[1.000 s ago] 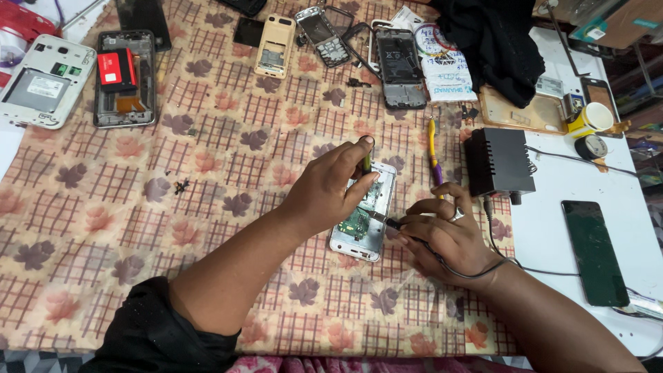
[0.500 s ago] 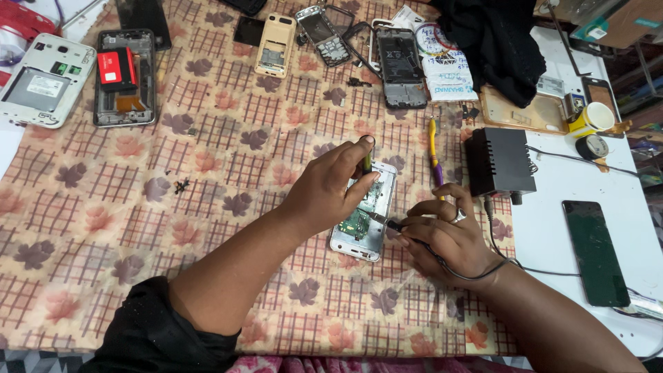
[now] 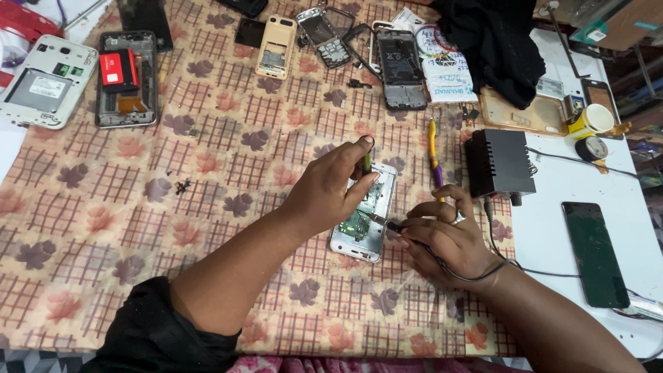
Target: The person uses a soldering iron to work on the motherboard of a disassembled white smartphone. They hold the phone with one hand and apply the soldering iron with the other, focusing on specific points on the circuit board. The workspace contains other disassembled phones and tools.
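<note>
The opened phone lies mid-surface, unmoved since before. The left hand still pinches a small yellow-green tool over it; the right hand keeps its grip pressed around a corded iron, tip on the board.

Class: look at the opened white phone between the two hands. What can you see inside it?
Inside the opened white phone a green circuit board shows, with the soldering tool's tip resting on it. The left hand covers the phone's upper left part; what lies there cannot be seen.
</note>
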